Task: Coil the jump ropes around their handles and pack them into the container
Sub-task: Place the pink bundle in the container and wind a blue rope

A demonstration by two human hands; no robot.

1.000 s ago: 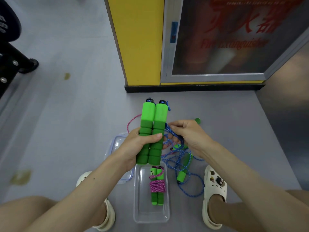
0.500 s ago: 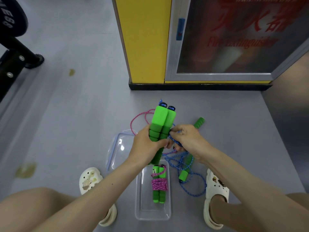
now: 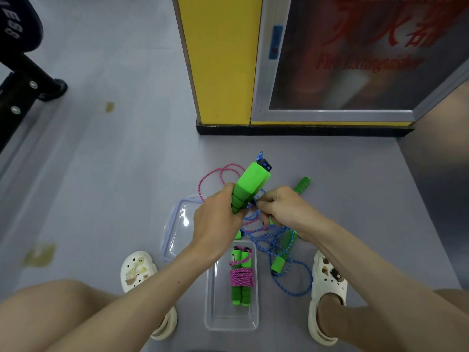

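the left hand (image 3: 215, 224) was curled tight round the lower part of a pair of green handles (image 3: 252, 185), held side by side above the floor (image 3: 114, 174) and tilted away to the right, their dark end caps pointing toward the floor's far edge by the yellow pillar (image 3: 220, 59). the right hand (image 3: 284, 207) was just beside them, its fingers bent and pinching the blue rope (image 3: 276, 241) close against the handles; the rest of that rope hung into a loose tangle on the floor beside the right clog (image 3: 327, 283). a pink rope (image 3: 215, 175) looped on the floor beyond the left hand. the clear container (image 3: 232, 325) lay on the floor between the person's feet, with a coiled jump rope (image 3: 241, 276) lying lengthwise inside, pink cord wound round its handles. the lid (image 3: 177, 224) lay just left of the container, partly under the left forearm. a spare handle (image 3: 302, 185) showed beyond the right hand.
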